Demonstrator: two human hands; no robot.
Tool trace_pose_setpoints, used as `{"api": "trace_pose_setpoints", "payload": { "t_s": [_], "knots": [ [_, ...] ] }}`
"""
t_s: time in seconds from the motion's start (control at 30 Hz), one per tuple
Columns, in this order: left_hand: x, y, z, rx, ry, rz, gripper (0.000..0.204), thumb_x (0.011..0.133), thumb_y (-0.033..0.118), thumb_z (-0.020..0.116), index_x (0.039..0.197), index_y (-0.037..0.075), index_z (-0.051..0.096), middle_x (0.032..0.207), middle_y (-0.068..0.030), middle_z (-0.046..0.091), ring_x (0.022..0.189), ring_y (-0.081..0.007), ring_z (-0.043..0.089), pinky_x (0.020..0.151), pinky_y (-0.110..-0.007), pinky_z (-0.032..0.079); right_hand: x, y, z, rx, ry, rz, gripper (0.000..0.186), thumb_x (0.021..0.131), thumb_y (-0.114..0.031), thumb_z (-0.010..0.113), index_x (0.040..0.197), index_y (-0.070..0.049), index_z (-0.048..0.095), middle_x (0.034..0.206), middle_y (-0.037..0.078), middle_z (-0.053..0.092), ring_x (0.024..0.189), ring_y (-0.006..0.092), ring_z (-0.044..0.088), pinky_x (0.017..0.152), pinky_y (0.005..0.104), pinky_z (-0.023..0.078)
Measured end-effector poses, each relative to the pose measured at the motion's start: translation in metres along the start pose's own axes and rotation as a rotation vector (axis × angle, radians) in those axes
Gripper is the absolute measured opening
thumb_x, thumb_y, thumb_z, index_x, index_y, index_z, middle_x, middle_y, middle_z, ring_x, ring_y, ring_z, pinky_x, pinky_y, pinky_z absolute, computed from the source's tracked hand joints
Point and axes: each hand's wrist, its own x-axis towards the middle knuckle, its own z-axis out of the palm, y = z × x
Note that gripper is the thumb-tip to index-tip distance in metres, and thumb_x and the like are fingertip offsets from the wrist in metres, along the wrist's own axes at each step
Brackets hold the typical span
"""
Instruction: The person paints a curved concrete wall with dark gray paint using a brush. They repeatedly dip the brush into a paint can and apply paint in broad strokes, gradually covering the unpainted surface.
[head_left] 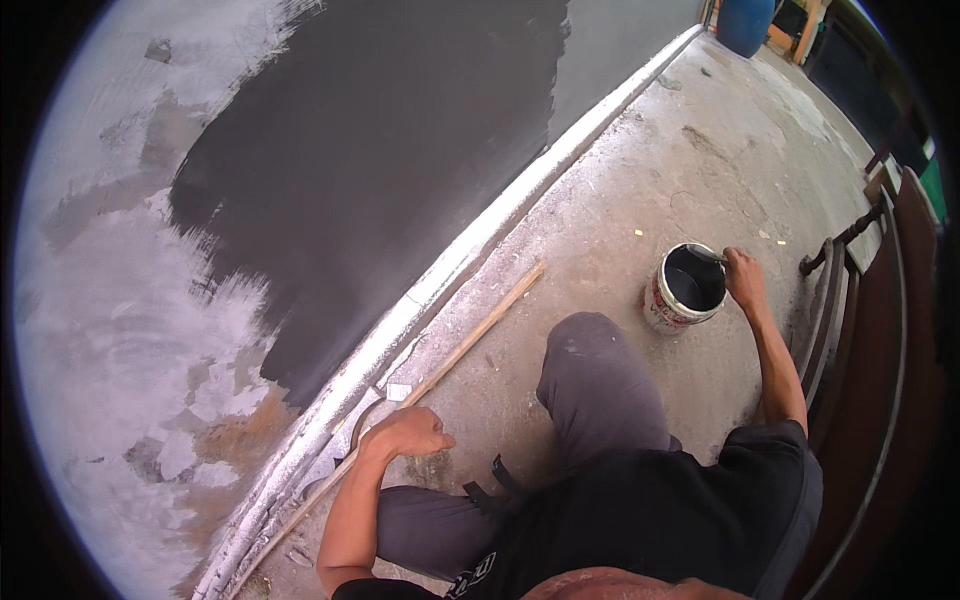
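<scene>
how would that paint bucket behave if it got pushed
The bucket is probably fairly heavy, since dark paint shows inside. Standing upright and open-topped, it could tip and spill if shoved near the rim. Its round wall suggests it might roll once toppled.

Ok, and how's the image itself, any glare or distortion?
In the head view, fisheye curvature bends the brown wooden furniture at the right rim; the white ledge looks brightest, nearly washed out; inside the bucket, little detail shows; corners go black.

The right hand (744,280) holds a brush (708,257) in a bucket (664,312) of dark paint (692,288); the left hand (408,433) (loosely curled) is near a wooden pole (478,333).
</scene>
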Motion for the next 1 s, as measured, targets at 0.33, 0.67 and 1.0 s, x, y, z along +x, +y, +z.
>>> {"api": "trace_pose_setpoints", "payload": {
  "t_s": [0.33, 0.67, 1.0],
  "knots": [
    [-0.003, 0.001, 0.005, -0.013, -0.019, -0.069, 0.045, 0.075, 0.044, 0.067, 0.072, -0.001, 0.064, 0.067, -0.0165, 0.06, 0.065, -0.0266, 0.058, 0.064, -0.04, 0.046, -0.008, -0.021, -0.048, 0.019, -0.005, 0.225, 0.015, 0.076, -0.01, 0.063, 0.086, -0.001, 0.068, 0.079, 0.021, 0.067, 0.077, 0.0408, 0.067, 0.068, 0.0484, 0.051],
    [-0.006, 0.0, 0.005, -0.028, 0.044, 0.015, 0.042, 0.073, 0.039, 0.065, 0.068, -0.002, 0.062, 0.061, -0.018, 0.056, 0.06, -0.0296, 0.056, 0.062, -0.042, 0.045, -0.013, -0.007, -0.007, 0.371, -0.175, 0.334, 0.017, 0.076, -0.012, 0.066, 0.085, 0.001, 0.07, 0.068, 0.017, 0.064, 0.06, 0.0229, 0.061, 0.06, 0.0373, 0.047],
    [-0.022, 0.014, 0.005, 0.025, 0.013, 0.013, 0.042, 0.076, 0.039, 0.061, 0.069, -0.002, 0.06, 0.061, -0.0158, 0.056, 0.06, -0.0273, 0.053, 0.06, -0.043, 0.041, -0.007, -0.009, -0.027, 0.238, 0.227, 0.303, 0.018, 0.085, -0.015, 0.065, 0.096, -0.002, 0.071, 0.061, 0.008, 0.058, 0.057, 0.0145, 0.057, 0.054, 0.0336, 0.044]
  ]
}}
